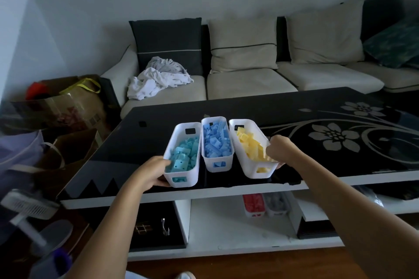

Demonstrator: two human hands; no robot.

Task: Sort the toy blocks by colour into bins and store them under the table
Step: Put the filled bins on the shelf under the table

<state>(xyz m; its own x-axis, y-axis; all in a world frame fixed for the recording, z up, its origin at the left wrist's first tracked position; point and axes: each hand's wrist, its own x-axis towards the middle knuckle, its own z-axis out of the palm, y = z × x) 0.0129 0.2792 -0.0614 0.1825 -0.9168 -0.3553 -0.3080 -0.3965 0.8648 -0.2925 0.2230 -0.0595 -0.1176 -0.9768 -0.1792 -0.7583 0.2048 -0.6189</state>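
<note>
Bench [140, 142]: glossy black glass top with pale flower patterns at the right and a white edge.
Bins: three long, white, smooth plastic tubs with rounded corners and slot handles sit near the bench's near edge. Their far ends are close together and their near ends are fanned apart.
Left bin [183, 182]: heaped with turquoise blocks [186, 154], studded and chunky.
Middle bin [226, 169]: packed with blue blocks [216, 140], and no hand is on it.
Right bin [251, 171]: full of yellow blocks [251, 145] and angled out to the right.
Left hand [154, 172]: its grip wraps round the left bin's near left corner, thumb at the rim and fingers under.
Right hand [280, 148]: its grip is curled over the right bin's right rim, clamping that wall.
Shelf [226, 222]: white and matte, under the bench. A bin of red blocks [254, 206] stands on it, just beside a bin of grey blocks [276, 205].
Far side: a cream sofa [249, 84] with soft square cushions and crumpled white clothes [156, 79] on its left seat.
</note>
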